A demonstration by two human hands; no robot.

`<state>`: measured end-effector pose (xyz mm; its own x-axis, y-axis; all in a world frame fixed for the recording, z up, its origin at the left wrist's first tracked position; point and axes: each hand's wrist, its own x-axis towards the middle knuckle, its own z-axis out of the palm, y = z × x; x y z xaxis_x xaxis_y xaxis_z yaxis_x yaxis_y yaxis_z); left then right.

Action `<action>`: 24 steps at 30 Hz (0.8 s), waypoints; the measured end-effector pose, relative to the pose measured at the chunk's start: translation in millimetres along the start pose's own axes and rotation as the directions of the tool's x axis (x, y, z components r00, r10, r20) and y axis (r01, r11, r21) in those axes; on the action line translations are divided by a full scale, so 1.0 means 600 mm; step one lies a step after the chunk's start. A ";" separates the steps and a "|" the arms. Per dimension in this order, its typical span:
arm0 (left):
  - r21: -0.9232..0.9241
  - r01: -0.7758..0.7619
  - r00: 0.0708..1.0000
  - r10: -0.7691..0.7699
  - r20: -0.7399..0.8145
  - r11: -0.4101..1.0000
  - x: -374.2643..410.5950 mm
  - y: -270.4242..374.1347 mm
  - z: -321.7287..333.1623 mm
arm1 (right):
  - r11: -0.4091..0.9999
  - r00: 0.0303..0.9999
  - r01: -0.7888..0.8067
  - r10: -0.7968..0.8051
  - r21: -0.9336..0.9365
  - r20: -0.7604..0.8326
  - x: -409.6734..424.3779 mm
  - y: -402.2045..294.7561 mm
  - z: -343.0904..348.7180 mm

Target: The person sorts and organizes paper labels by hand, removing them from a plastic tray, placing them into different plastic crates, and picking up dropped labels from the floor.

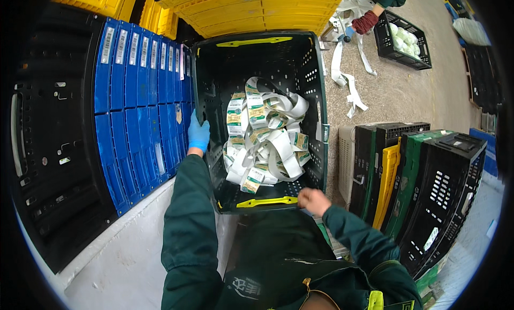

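A black plastic crate (265,61) with yellow handles (267,202) on its end walls is in front of me. Tangled strips of printed labels (267,139) lie heaped inside it, some showing their white backs. My left hand (198,133), in a blue glove, grips the crate's left wall, thumb over the rim. My right hand (315,201) is bare, its fingers curled beside the right end of the near handle at the crate's near right corner. Whether those fingers hold the rim is unclear.
Folded blue crates (140,105) stand to the left, yellow crates (261,13) behind. On the right are upright folded crates (417,181). Farther off, a co-worker's gloved hand (347,33) is near loose strips (347,85) and a black crate (403,41) of pale round produce.
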<state>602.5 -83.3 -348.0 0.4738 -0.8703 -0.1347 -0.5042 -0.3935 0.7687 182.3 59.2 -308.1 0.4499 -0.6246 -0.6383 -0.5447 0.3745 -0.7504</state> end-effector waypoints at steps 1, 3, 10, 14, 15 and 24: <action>0.022 0.027 1.000 -0.027 -0.012 0.999 -0.003 0.007 0.004 | 0.994 0.992 0.084 -0.089 -0.070 -0.085 0.035 -0.068 -0.031; 0.005 0.168 0.985 -0.167 -0.043 0.986 -0.007 0.023 0.011 | 0.956 0.970 0.135 -0.180 -0.260 -0.160 0.128 -0.109 -0.055; 0.257 -0.273 0.940 0.313 -0.132 0.927 -0.081 0.113 -0.014 | 0.914 0.909 0.169 -0.288 -0.368 -0.300 0.444 -0.157 -0.037; -0.065 -0.038 0.997 0.042 0.064 0.997 -0.172 0.110 0.038 | 0.964 0.930 -0.170 0.088 -0.205 -0.358 0.567 -0.152 -0.022; -0.012 -0.018 0.991 0.020 0.136 1.000 -0.206 0.094 0.058 | 0.952 0.915 -0.265 0.200 -0.150 -0.350 0.583 -0.147 -0.019; -0.450 0.698 0.710 -0.462 0.531 0.556 -0.397 0.025 0.120 | 0.788 0.986 -0.119 0.022 0.604 0.167 0.356 -0.299 -0.127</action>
<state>429.8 96.8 -349.4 0.1866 -0.5936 -0.7828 0.3754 -0.6932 0.6152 322.2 -193.8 -296.5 0.5496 -0.4934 -0.6742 -0.0557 0.7836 -0.6188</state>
